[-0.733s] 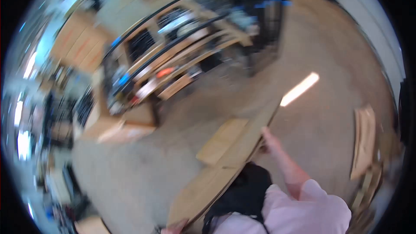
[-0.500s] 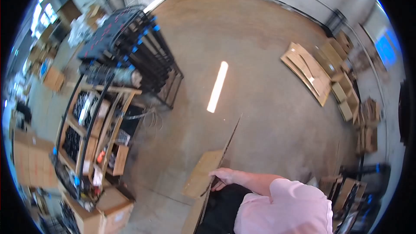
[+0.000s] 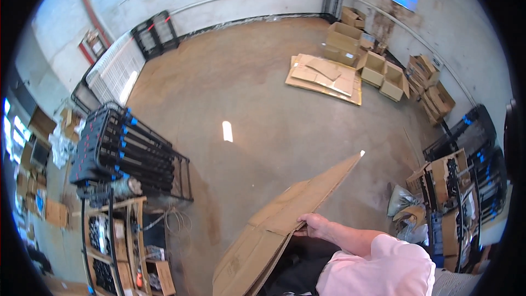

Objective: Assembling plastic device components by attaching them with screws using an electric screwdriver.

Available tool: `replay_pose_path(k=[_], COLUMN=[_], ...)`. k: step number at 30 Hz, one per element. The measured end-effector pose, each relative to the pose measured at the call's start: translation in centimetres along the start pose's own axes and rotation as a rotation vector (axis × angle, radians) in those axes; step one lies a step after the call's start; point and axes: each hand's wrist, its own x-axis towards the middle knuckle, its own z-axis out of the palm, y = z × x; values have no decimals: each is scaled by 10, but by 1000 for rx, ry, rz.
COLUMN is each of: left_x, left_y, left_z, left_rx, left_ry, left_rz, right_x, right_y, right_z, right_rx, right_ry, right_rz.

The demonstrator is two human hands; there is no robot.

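Note:
My right hand (image 3: 312, 225) is closed on the upper edge of a large flattened cardboard box (image 3: 274, 214), thumb on top and fingers curled around the edge. The brown cardboard slants in front of me, from the lower edge up to a pointed corner at the right. Its lower end runs out of the picture. Below my hand, dark clothing shows beside the board, and a pink sleeve covers my upper arm. My left hand does not show.
Flat cardboard sheets (image 3: 323, 77) lie on the far floor, beside open boxes (image 3: 372, 68) along the wall. At left stand a rack of black frames (image 3: 126, 142) and a parts shelf (image 3: 109, 246); a loose cable (image 3: 176, 222) lies near them. Black frames and bags (image 3: 402, 200) fill the right side.
The view has swung to the right, bringing the flat sheets and wall boxes nearer the middle. The held cardboard, earlier nearly edge-on, now shows its broad face. My right hand keeps its grip.

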Motion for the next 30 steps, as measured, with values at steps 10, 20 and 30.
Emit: replay_pose_path(k=[10, 20, 30], left_x=[211, 424, 636], left_y=[94, 321, 488], left_z=[-52, -122, -200], left_rx=[86, 279, -216], left_ry=[742, 926, 779], left_rz=[540, 303, 362], right_x=[4, 31, 92], right_y=[-129, -333, -505], right_z=[-69, -157, -182], right_rx=[399, 573, 683], right_ry=[32, 125, 191], right_rz=[-224, -409, -571])
